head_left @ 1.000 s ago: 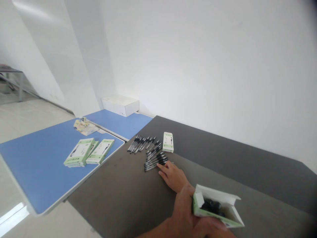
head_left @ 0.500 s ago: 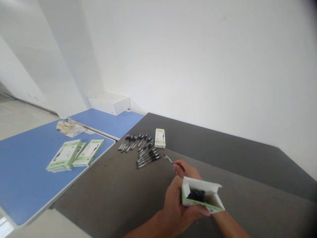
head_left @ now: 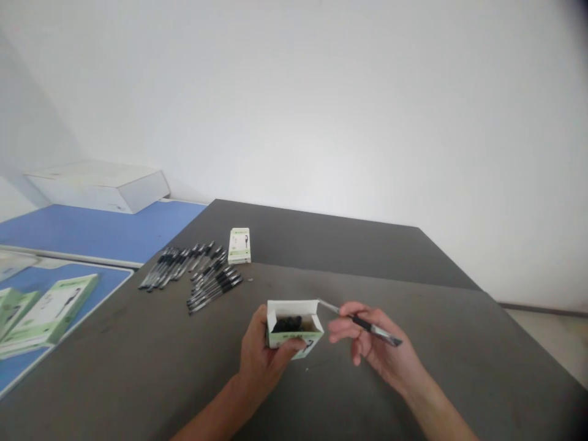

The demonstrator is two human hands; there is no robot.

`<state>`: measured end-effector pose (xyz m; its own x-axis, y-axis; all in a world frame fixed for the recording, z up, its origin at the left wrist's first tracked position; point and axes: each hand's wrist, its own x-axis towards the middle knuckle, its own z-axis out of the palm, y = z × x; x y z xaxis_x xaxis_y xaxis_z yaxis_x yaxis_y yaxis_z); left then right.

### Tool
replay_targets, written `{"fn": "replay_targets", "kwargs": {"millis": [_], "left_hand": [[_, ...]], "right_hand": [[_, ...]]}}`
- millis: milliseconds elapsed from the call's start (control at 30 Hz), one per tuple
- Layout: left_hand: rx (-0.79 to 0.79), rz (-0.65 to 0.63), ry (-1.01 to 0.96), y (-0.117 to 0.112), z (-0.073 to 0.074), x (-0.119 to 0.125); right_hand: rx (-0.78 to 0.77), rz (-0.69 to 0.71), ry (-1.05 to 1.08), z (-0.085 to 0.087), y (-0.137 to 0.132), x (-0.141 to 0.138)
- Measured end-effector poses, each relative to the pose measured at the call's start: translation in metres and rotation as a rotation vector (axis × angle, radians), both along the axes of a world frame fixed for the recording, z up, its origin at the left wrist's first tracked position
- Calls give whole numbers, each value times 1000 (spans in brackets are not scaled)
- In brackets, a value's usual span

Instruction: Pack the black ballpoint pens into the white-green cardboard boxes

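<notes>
My left hand (head_left: 260, 355) grips a small green-and-white pen box (head_left: 294, 327) with its top flap open; dark pen ends show inside. My right hand (head_left: 374, 346) pinches a single pen (head_left: 362, 323) just right of the box, its tip pointing toward the open flap. Both hands hover over a dark grey table (head_left: 413, 294). Farther back on the table lie several loose black pens (head_left: 197, 272) in two rows, with a closed pen box (head_left: 240, 245) lying flat beside them.
A blue table (head_left: 105, 229) adjoins the grey one on the left, carrying stacked green pen boxes (head_left: 43, 312) and a white carton (head_left: 98, 187) by the wall. A white wall runs behind both tables; floor shows at the far right.
My right hand picked one pen from the loose rows and brought it back beside the open box. The view swung right, so the blue table slid toward the left edge.
</notes>
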<state>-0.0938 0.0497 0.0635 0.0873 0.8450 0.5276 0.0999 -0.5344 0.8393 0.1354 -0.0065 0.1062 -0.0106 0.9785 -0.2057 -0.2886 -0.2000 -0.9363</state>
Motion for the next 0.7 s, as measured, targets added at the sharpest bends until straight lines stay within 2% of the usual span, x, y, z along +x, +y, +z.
{"fn": "replay_targets", "kwargs": {"millis": [67, 133, 267, 367, 433, 533, 700], "left_hand": [[-13, 8, 41, 0, -2, 0], [-23, 8, 77, -1, -4, 1], [-23, -19, 170, -1, -11, 0], [15, -36, 222, 0, -17, 0], [72, -50, 231, 1, -19, -1], [150, -70, 243, 2, -18, 0], [222, -85, 278, -2, -18, 1]], "right_hand": [[53, 27, 96, 7, -9, 0], [105, -5, 114, 16, -18, 0], [205, -164, 35, 38, -41, -6], [372, -279, -37, 48, -55, -16], [517, -294, -146, 47, -58, -22], [673, -185, -391, 37, -52, -27], [666, -79, -656, 23, -32, -35]]}}
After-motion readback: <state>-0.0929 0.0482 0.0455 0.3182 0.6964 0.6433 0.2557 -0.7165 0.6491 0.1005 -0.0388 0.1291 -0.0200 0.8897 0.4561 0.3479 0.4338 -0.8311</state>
